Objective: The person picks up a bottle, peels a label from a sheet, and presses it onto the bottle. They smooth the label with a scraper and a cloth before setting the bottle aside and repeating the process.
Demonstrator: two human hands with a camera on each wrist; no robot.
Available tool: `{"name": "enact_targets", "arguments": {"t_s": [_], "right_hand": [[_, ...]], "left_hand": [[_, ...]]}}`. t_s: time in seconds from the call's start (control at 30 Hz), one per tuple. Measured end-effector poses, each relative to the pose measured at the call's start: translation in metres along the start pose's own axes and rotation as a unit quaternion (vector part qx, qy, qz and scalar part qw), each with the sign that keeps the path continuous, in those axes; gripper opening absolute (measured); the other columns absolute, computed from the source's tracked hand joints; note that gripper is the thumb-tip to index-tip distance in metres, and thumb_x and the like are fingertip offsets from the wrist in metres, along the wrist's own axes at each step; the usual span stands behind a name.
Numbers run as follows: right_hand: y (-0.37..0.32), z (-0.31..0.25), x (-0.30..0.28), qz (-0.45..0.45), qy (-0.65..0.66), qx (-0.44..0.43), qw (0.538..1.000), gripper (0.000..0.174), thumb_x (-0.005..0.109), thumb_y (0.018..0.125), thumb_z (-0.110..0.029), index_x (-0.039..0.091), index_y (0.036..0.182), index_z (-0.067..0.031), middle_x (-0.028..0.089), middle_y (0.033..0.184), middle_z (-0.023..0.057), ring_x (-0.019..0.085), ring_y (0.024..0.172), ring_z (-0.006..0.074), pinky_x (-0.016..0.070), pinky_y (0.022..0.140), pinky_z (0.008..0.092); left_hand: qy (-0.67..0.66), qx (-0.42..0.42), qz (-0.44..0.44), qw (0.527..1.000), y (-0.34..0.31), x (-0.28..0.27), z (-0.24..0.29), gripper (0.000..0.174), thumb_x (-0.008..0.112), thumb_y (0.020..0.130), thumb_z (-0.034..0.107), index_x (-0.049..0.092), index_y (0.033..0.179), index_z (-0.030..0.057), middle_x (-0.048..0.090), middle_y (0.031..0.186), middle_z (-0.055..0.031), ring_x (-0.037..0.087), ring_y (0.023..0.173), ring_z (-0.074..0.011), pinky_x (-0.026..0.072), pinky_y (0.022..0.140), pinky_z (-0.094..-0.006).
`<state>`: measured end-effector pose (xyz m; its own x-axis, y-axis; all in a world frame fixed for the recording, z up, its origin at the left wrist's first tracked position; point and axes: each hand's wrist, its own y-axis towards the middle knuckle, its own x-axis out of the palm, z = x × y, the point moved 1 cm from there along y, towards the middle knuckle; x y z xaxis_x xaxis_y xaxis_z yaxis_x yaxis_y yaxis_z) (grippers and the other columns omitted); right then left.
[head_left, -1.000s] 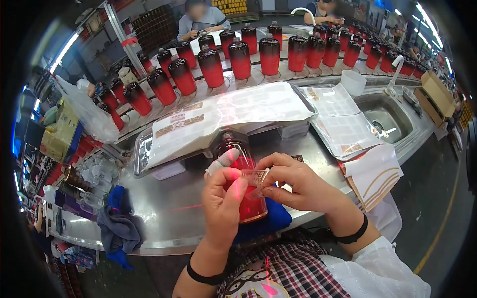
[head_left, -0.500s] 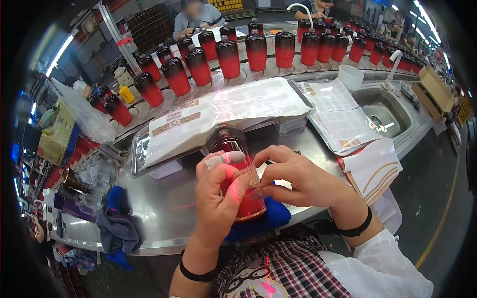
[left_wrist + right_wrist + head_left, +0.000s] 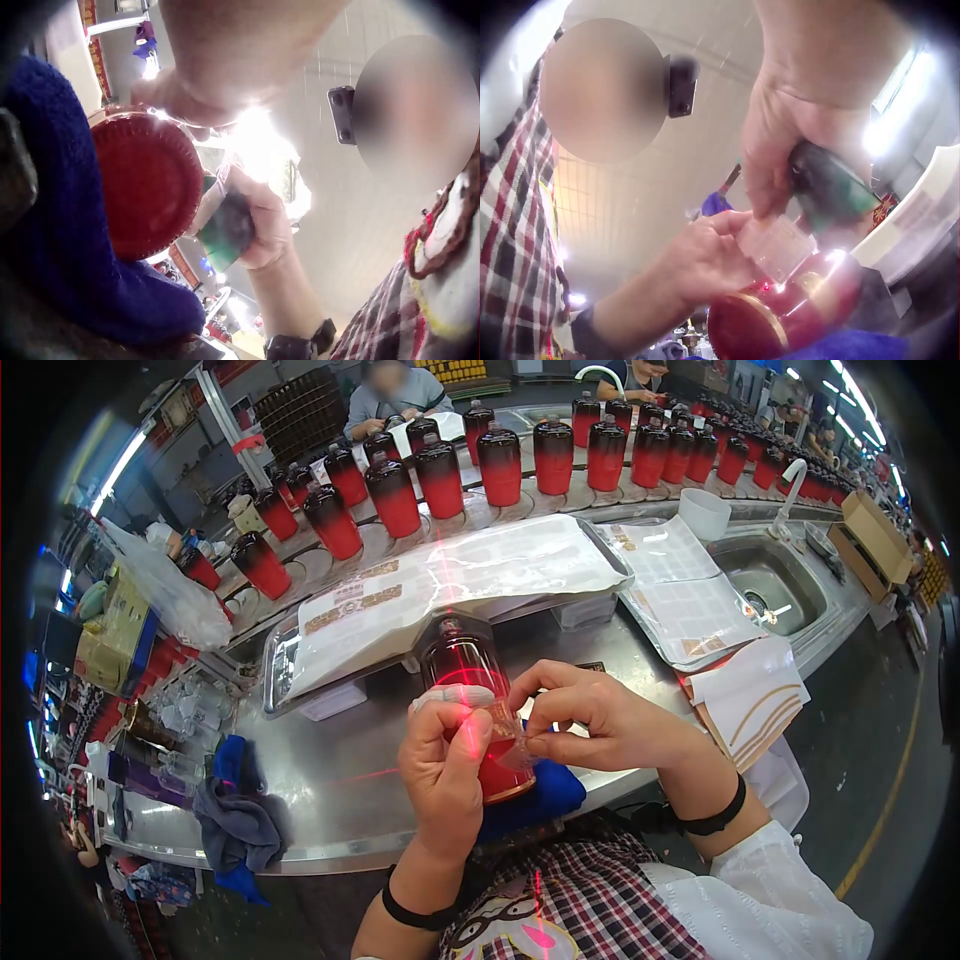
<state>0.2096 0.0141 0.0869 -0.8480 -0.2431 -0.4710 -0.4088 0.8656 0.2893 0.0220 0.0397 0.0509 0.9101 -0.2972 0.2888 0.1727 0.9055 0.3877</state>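
A red bottle (image 3: 465,655) with a dark top lies tilted in front of me on a blue cloth (image 3: 555,790). My left hand (image 3: 447,765) pinches a clear film label (image 3: 776,251) between thumb and index finger, close over the bottle's side. White wrapping covers one left finger (image 3: 455,696), which lies across the bottle. At the label's right edge, my right hand (image 3: 590,720) pinches with thumb and fingertips. Tucked in the right palm is a dark green, flat piece (image 3: 225,229). The left wrist view shows the bottle's round red base (image 3: 150,187).
Behind the bottle stands a metal tray (image 3: 280,665) bearing a printed sheet (image 3: 470,565). More label sheets (image 3: 690,615) lie to the right, beside a sink (image 3: 775,590). Red and black bottles (image 3: 555,455) line a conveyor behind. A grey cloth (image 3: 235,825) lies left.
The film label has come down from between the raised fingertips to the bottle's side. My left hand has shifted slightly, and the bottles on the conveyor have moved along.
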Motion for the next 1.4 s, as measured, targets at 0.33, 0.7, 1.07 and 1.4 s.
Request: {"name": "enact_targets", "arguments": {"t_s": [0.33, 0.7, 1.07, 1.4], "right_hand": [[-0.001, 0.003, 0.000, -0.009, 0.019, -0.002, 1.000, 0.013, 0.070, 0.084, -0.014, 0.065, 0.082, -0.0020, 0.059, 0.108, 0.0121, 0.061, 0.097, 0.0253, 0.0492, 0.083, 0.0349], [-0.007, 0.010, -0.006, 0.022, 0.028, 0.031, 0.999, 0.008, 0.069, 0.090, -0.009, 0.065, 0.087, -0.0027, 0.057, 0.112, 0.0092, 0.057, 0.095, 0.0166, 0.0460, 0.083, 0.0299], [-0.025, 0.077, -0.123, 0.195, -0.182, 0.229, 0.936, 0.022, 0.066, 0.089, -0.021, 0.069, 0.094, -0.0006, 0.066, 0.099, 0.0113, 0.061, 0.092, 0.0209, 0.0475, 0.083, 0.0333], [-0.070, 0.193, -0.189, 0.082, -0.475, 0.557, 0.676, 0.038, 0.055, 0.093, -0.022, 0.065, 0.128, -0.0102, 0.049, 0.141, 0.0113, 0.041, 0.134, 0.0399, 0.0417, 0.105, 0.0541]], "left_hand": [[-0.024, -0.002, 0.000, 1.000, 0.000, 0.006, 0.008, 0.005, 0.059, 0.093, 0.005, 0.060, 0.089, 0.0025, 0.063, 0.095, -0.0049, 0.055, 0.083, -0.0094, 0.0440, 0.081, -0.0244], [-0.004, -0.045, -0.048, 0.998, 0.008, -0.014, 0.017, 0.008, 0.059, 0.095, 0.008, 0.061, 0.097, 0.0006, 0.068, 0.101, -0.0108, 0.062, 0.093, -0.0141, 0.0492, 0.088, -0.0302], [0.015, -0.073, -0.062, 0.995, 0.002, -0.025, 0.006, 0.011, 0.060, 0.094, 0.009, 0.062, 0.100, -0.0007, 0.065, 0.113, -0.0128, 0.062, 0.098, -0.0159, 0.0493, 0.093, -0.0326], [0.109, -0.047, -0.051, 0.992, -0.004, -0.028, 0.000, 0.016, 0.060, 0.095, 0.012, 0.063, 0.103, -0.0018, 0.064, 0.116, -0.0116, 0.060, 0.101, -0.0127, 0.0452, 0.094, -0.0293]]}}
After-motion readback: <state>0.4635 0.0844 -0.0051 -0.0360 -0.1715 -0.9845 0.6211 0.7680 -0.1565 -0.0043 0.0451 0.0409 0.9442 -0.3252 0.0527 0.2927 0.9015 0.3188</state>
